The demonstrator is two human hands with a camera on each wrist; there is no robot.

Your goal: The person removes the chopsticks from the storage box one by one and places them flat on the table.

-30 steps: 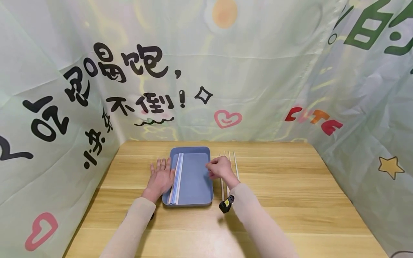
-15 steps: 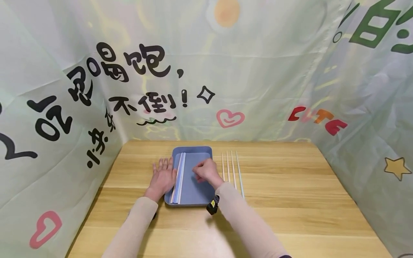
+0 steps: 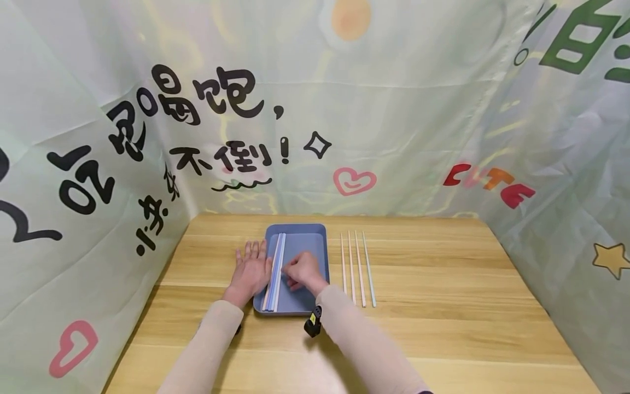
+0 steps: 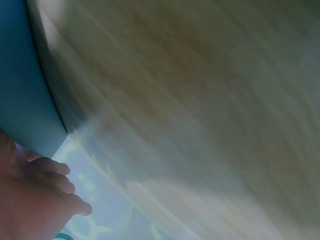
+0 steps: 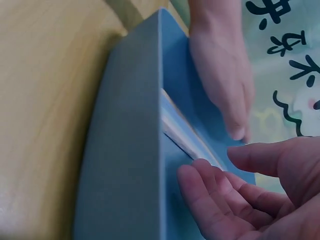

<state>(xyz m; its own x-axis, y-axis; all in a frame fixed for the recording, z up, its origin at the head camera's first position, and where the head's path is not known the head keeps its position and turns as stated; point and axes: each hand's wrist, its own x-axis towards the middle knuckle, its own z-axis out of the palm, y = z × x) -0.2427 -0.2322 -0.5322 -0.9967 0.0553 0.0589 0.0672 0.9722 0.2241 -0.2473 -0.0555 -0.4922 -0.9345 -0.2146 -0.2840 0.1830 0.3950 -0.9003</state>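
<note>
A bundle of several pale chopsticks (image 3: pixel 275 273) lies lengthwise along the left side of a blue-grey tray (image 3: pixel 317 241), some bluish, some white or pinkish. My left hand (image 3: pixel 252 276) rests against the tray's left rim, fingers extended and spread, holding nothing. Over the tray, my right hand (image 3: pixel 303 269) has its fingertips right at the bundle's right side. In the right wrist view, that hand's thumb and bent fingers (image 5: pixel 192 182) stand apart with the chopsticks (image 5: pixel 187 132) just beyond them. The left wrist view catches the left fingers (image 4: pixel 55 175) beside the tray wall (image 4: pixel 25 80).
Right of the tray, several more chopsticks (image 3: pixel 351 268) lie spaced side by side on the wooden table (image 3: pixel 443 306), one of them light blue. Printed cloth (image 3: pixel 403 126) walls in the table at the back and both sides.
My right hand has moved left from the tray's right rim, across the tray, to the chopstick bundle. My left hand has stayed at the left rim. The whole head view has shifted slightly.
</note>
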